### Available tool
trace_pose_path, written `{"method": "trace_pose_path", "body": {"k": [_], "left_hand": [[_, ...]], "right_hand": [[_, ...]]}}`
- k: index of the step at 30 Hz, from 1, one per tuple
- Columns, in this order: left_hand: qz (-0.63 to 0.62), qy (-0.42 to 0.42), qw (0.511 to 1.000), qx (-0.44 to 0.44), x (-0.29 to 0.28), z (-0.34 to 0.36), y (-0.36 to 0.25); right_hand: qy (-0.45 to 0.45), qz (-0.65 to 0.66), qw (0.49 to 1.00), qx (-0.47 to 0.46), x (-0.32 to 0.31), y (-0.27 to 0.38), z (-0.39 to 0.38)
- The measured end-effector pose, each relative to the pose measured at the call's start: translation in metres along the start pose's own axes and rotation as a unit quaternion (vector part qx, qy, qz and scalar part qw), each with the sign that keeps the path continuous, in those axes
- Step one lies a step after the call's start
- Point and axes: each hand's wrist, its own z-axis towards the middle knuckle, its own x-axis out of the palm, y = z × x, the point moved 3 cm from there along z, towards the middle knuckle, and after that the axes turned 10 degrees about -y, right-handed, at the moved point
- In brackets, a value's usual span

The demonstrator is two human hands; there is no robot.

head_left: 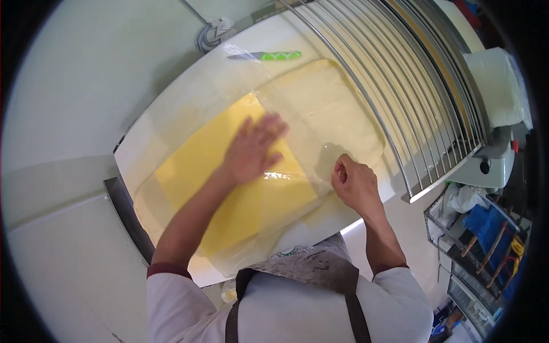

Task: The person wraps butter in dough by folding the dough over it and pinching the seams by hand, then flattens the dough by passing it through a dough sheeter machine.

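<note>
My left hand (253,150), blurred but with fingers spread, lies over a yellow slab (194,166) covered by clear plastic film (283,175). My right hand (354,180) is closed in a pinch on the film at the right of the slab. A pale sheet of dough (320,97) lies beneath and extends to the upper right, toward a metal rack. A knife with a green patterned handle (280,56) lies on the white worktop (135,143) beyond the dough.
Curved metal bars of a rack (420,186) cover the worktop's right part. Past it stand a white machine (474,174), wrapped plastic (497,86) and a metal shelf unit with blue material (486,231). A pale wall or surface (63,108) borders the left.
</note>
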Motion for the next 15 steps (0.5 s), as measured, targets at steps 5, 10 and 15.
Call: {"method": "trace_pose_path", "body": {"k": [5,10,15], "left_hand": [[-0.012,-0.136,0.966,-0.219,-0.028,0.051,0.087],[-0.016,-0.04,0.894,-0.446,-0.052,0.102,0.07],[-0.141,-0.198,0.879,-0.411,-0.034,0.019,0.144]], "right_hand": [[0.091,0.24,0.965,-0.053,-0.004,0.04,-0.008],[0.113,0.313,0.918,-0.215,0.027,0.106,-0.031],[0.13,0.302,0.911,-0.248,0.043,0.14,-0.045]]}}
